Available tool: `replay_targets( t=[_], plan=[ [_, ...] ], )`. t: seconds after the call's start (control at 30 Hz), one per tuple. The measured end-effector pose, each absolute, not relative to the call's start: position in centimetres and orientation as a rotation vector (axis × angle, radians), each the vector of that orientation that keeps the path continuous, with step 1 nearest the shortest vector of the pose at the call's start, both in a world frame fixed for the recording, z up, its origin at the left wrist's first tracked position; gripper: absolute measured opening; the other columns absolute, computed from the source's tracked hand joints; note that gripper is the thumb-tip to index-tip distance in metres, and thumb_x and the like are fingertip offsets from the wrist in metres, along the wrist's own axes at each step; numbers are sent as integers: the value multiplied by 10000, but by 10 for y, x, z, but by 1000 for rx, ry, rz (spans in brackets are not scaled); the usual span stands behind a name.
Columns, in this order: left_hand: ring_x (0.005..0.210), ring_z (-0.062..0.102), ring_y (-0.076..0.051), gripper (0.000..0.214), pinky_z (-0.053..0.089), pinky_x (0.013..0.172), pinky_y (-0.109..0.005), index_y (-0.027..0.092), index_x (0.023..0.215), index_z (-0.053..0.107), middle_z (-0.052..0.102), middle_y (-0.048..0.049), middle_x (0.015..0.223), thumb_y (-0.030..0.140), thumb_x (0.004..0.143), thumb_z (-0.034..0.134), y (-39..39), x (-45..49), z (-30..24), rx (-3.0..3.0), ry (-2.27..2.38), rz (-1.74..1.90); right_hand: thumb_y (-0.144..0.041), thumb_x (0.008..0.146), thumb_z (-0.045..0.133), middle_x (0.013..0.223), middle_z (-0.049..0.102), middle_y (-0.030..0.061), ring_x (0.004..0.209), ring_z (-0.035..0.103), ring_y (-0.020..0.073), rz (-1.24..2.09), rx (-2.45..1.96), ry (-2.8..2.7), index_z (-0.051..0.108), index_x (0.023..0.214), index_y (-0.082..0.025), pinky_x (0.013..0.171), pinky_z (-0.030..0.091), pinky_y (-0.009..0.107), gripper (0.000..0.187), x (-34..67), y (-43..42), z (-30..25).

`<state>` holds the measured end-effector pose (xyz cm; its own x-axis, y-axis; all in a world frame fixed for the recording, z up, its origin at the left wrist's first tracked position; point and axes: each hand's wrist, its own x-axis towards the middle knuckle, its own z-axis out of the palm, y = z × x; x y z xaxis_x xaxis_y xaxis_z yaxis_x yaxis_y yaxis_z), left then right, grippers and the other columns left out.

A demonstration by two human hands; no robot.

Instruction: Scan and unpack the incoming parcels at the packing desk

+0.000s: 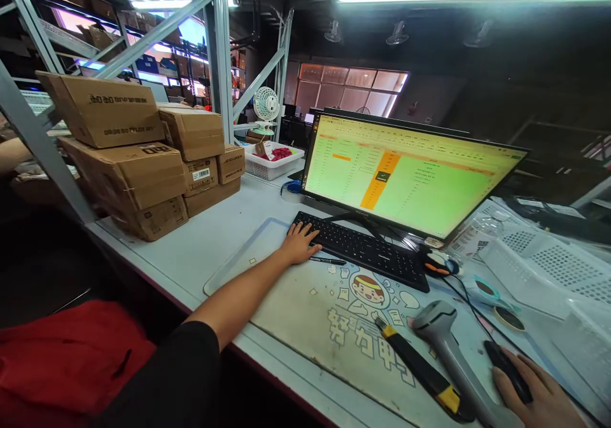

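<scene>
My left hand (300,243) lies on the left end of a black keyboard (367,245), its fingers spread over the keys. At the lower right, my right hand (541,393) is wrapped round a black computer mouse (508,371). Just left of that hand a grey barcode scanner (453,352) lies on the printed desk mat (286,307). Beside the scanner is a black and yellow utility knife (420,364). A pen (328,261) rests along the keyboard's near edge. Behind the keyboard stands a monitor (405,173) showing a spreadsheet with an orange column.
Cardboard boxes (138,173) are stacked at the table's left. A white basket (272,164) with red items and a small fan (266,105) stand at the back. Tape rolls (508,318) and white plastic baskets (529,269) are on the right. A metal rack post (221,53) rises behind.
</scene>
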<state>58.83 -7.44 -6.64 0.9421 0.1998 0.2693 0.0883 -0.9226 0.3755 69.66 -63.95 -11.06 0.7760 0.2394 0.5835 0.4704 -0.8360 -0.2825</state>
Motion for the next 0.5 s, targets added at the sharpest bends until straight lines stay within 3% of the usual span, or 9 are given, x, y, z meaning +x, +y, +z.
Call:
replay_targets(
  t=[0.2, 0.5],
  plan=[
    [1595, 184, -373, 669, 134, 1304, -564, 274, 1590, 433, 286, -73, 1710, 623, 1019, 417, -80, 583, -60, 2775, 232, 354, -633, 810, 488, 1265, 654, 187, 1255, 615, 438, -551, -2596, -355, 676, 1230, -254, 1086, 495, 630, 596, 689, -636, -101],
    [1604, 131, -386, 758, 111, 1302, -567, 263, 1630, 353, 219, -81, 1731, 696, 1009, 332, -89, 579, -55, 2814, 285, 276, -705, 795, 440, 1269, 660, 187, 1223, 632, 442, -576, -2632, -363, 661, 1200, -263, 1085, 507, 614, 639, 695, -642, -106]
  ],
)
